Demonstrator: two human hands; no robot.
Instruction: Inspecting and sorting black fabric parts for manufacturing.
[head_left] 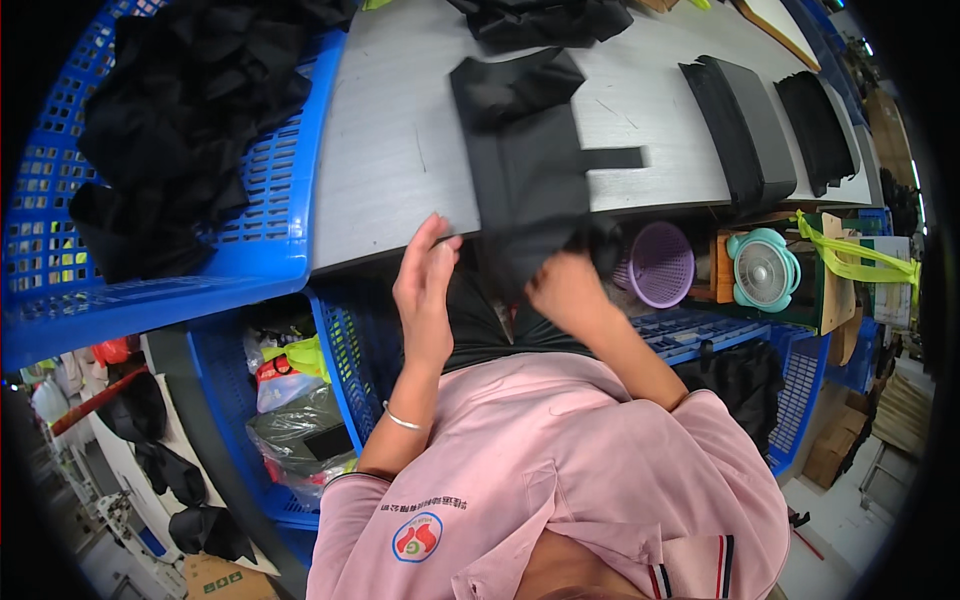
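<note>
A black fabric piece [525, 160] lies over the near edge of the grey table [385, 150], with a short black strap [615, 158] sticking out from its right side. My right hand [568, 290] is closed on the lower end of this fabric, at the table's edge. Left of the fabric, my left hand [425, 285] is raised with its fingers stretched out and nothing in them. The fabric is slightly smeared by motion, and its lower end is partly hidden by my right hand.
A blue crate [312, 170] heaped with black fabric stands at the left. On the table's right lie stacks of black pieces [745, 130]. Below the edge are a purple basket [661, 263] and a small teal fan [764, 270]. More black fabric [545, 20] lies at the back.
</note>
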